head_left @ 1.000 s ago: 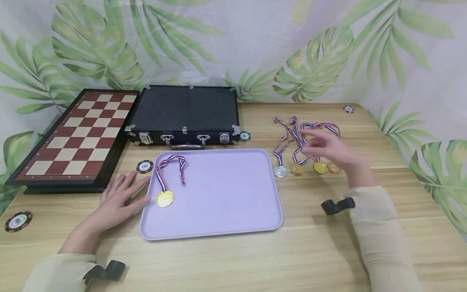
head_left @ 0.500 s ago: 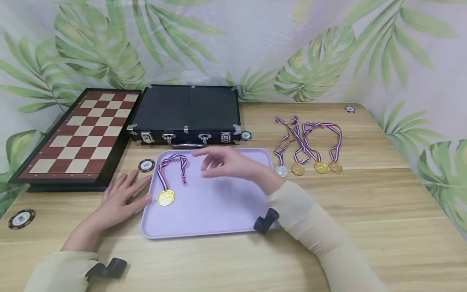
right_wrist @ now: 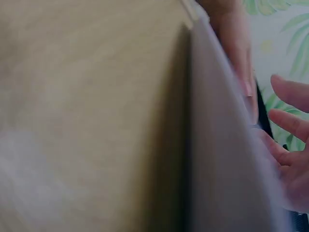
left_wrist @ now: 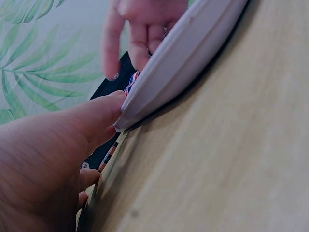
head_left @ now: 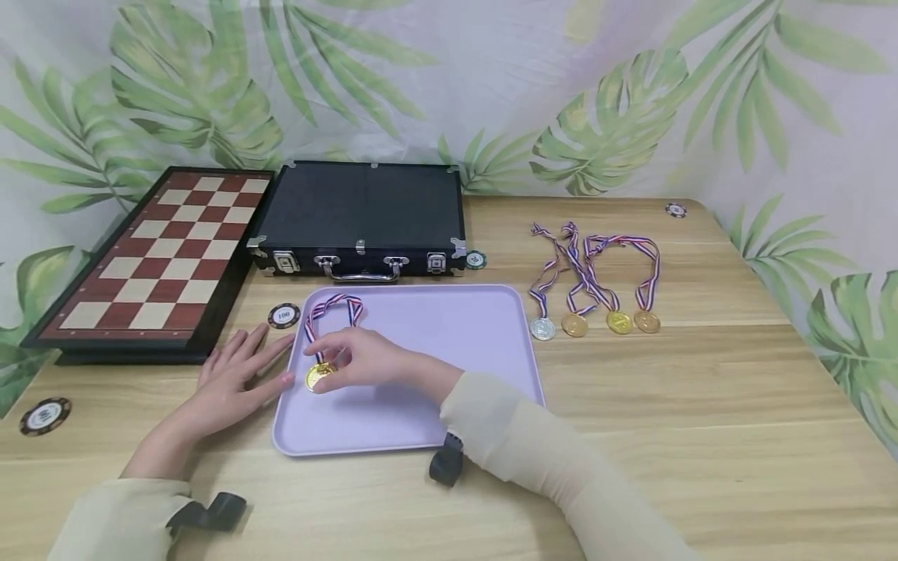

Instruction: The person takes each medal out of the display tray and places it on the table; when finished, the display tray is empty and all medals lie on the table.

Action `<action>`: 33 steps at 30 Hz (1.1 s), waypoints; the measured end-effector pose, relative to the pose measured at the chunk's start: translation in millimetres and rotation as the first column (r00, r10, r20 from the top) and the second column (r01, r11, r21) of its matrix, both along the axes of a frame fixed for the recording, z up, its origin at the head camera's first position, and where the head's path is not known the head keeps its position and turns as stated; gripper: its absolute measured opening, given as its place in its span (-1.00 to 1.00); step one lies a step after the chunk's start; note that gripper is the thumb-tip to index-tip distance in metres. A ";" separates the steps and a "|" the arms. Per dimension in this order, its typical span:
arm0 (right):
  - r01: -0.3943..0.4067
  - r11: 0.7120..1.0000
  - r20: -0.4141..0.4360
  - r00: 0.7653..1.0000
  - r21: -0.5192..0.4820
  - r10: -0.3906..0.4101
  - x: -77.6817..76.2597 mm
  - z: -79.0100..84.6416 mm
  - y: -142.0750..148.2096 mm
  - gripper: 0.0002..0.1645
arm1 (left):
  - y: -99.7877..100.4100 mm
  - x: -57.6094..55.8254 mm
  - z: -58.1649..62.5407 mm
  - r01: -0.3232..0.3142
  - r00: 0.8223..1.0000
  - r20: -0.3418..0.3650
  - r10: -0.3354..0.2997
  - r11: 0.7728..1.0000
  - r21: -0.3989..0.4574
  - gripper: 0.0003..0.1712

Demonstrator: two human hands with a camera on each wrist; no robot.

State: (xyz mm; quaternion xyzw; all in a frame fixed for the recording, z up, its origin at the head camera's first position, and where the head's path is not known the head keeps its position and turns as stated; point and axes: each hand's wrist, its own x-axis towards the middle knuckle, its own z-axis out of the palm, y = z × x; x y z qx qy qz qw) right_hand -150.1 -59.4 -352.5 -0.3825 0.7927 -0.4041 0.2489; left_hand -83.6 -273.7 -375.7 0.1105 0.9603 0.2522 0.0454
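A gold medal (head_left: pixel 319 377) on a striped red, white and blue ribbon (head_left: pixel 335 302) lies at the left side of the lilac tray (head_left: pixel 449 312). Over that medal is my right hand (head_left: pixel 372 360), its thumb and forefinger apart and partly covering disc and ribbon; whether they touch it I cannot tell. In the right wrist view, the right hand's fingers (right_wrist: pixel 289 121) look spread beyond the tray wall. My left hand (head_left: pixel 231 386) lies with straight fingers beside the tray's left edge, index finger and thumb at the rim. In the left wrist view, the left thumb (left_wrist: pixel 104 113) meets the tray wall.
Several ribboned medals (head_left: pixel 575 324) lie right of the tray. Behind it stands a black case (head_left: pixel 365 210), with a checkered board (head_left: pixel 161 257) to its left. Poker chips (head_left: pixel 284 315) lie about the wooden table (head_left: pixel 666 436); a leaf-print cloth (head_left: pixel 491 78) hangs behind.
My right hand has swept left from above the row of medals, across the tray, to the gold medal. The left hand has stayed at the tray's edge.
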 end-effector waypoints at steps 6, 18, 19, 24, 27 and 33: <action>0.097 0.995 -0.154 0.984 0.025 -0.092 2.8 -11.0 -4.7 -0.46 | -0.8 -0.4 0.6 -0.003 1.000 0.001 0.003 1.000 -0.005 -0.29; 0.093 0.975 -0.377 0.926 0.202 -0.010 4.8 -14.4 -4.1 -0.32 | -0.6 -0.5 1.6 -0.005 1.000 -0.003 0.005 1.000 -0.001 -0.30; 0.099 0.972 -0.390 0.921 0.215 -0.008 5.6 -13.9 -4.4 -0.32 | -0.5 -0.6 1.7 -0.005 1.000 -0.003 0.005 1.000 -0.001 -0.30; 0.115 0.959 -0.421 0.907 0.260 0.006 7.9 -13.1 -6.2 -0.36 | 0.0 -1.1 2.7 -0.006 1.000 0.008 0.006 1.000 -0.005 -0.30; 0.103 0.957 -0.419 0.908 0.273 0.022 8.6 -12.9 -7.2 -0.40 | -0.2 -0.8 2.4 -0.004 1.000 0.007 0.004 1.000 -0.004 -0.30; 0.082 0.957 -0.417 0.908 0.278 0.044 10.2 -10.8 -8.7 -0.55 | -0.5 -0.2 -0.5 0.003 1.000 -0.020 -0.003 1.000 0.007 -0.30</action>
